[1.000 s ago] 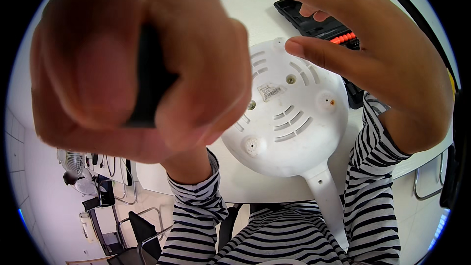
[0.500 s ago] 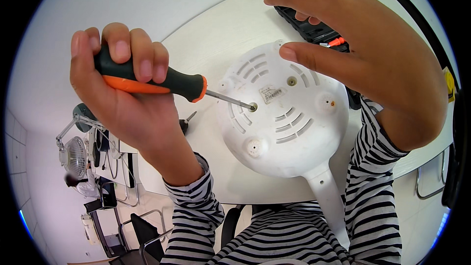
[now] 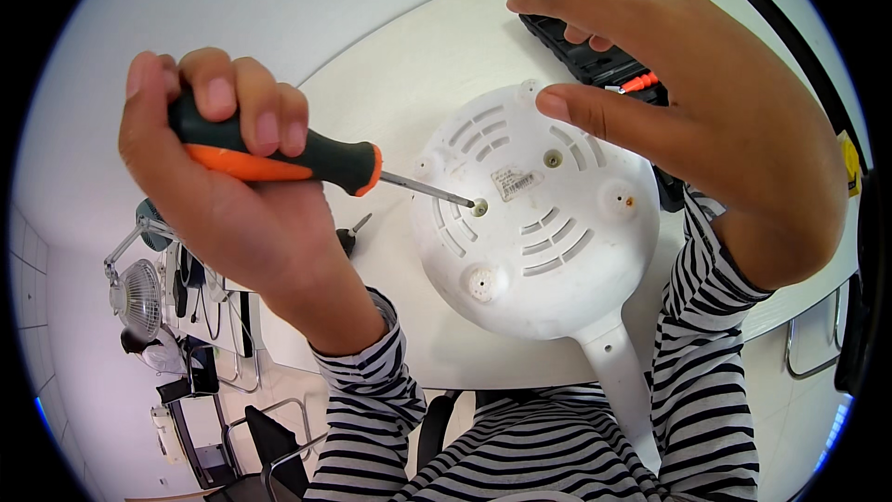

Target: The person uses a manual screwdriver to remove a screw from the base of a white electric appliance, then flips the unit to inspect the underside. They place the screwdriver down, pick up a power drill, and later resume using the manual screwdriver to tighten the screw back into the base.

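My left hand (image 3: 232, 204) grips a screwdriver (image 3: 334, 160) with a black-and-orange handle; its shaft reaches right to a recessed screw hole (image 3: 479, 207) in a round white plastic base (image 3: 520, 307). That base lies slot side up on the table, its long handle extending toward my body, with a label and other screw holes showing. My right hand (image 3: 706, 130) is raised over the base's upper right side, fingers curved apart and holding nothing. Whether it touches the base is unclear.
The pale table (image 3: 372, 84) holds an open black tool case (image 3: 581, 60) with orange-handled pieces at the back right and another tool (image 3: 348, 240) beside the base at left. Farther left are a clamp lamp (image 3: 139, 297), a seated person (image 3: 153, 349) and a black chair (image 3: 269, 451).
My left hand has dropped away from close to the camera, and the screwdriver tip now sits at the left hole. It shifted slightly left since the middle frame; my right hand barely moved.
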`<state>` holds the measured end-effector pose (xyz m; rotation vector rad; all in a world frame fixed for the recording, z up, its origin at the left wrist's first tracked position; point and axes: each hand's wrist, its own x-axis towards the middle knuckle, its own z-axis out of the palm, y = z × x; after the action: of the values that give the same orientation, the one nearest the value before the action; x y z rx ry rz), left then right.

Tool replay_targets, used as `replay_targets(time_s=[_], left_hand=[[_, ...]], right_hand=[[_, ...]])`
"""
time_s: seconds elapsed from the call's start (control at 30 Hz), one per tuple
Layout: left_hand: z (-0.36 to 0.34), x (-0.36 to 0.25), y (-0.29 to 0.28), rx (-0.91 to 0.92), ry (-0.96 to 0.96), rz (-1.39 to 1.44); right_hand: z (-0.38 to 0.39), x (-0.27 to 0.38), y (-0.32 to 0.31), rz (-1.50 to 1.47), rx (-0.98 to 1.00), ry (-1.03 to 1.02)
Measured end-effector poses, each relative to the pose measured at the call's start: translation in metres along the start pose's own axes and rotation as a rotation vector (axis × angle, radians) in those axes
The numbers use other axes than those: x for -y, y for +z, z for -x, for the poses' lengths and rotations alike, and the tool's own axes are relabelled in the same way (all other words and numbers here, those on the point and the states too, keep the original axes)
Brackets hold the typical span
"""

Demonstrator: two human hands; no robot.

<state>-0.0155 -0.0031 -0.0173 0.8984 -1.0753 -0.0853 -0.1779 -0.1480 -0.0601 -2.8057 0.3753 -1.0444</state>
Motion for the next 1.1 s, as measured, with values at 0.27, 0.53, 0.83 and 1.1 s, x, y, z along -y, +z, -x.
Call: replay_targets(time_s=[0.27, 0.53, 0.83, 1.1], left_hand=[[0.0012, 0.0028, 0.0037, 0.030, -0.025, 0.038], [0.0001, 0.0050, 0.0047, 0.058, -0.014, 0.036], [-0.0016, 0.0048, 0.0060, 0.090, 0.016, -0.008], [-0.0012, 0.0047, 0.0093, 0.105, 0.009, -0.003]], right_hand=[[-0.0021, -0.0030, -0.0017, -0.005, 0.032, -0.025], [-0.0007, -0.0009, -0.0038, -0.007, 0.037, 0.001], [-0.0004, -0.0043, -0.0048, -0.041, 0.033, -0.018], [0.0005, -0.0029, -0.0038, -0.012, 0.029, 0.018]])
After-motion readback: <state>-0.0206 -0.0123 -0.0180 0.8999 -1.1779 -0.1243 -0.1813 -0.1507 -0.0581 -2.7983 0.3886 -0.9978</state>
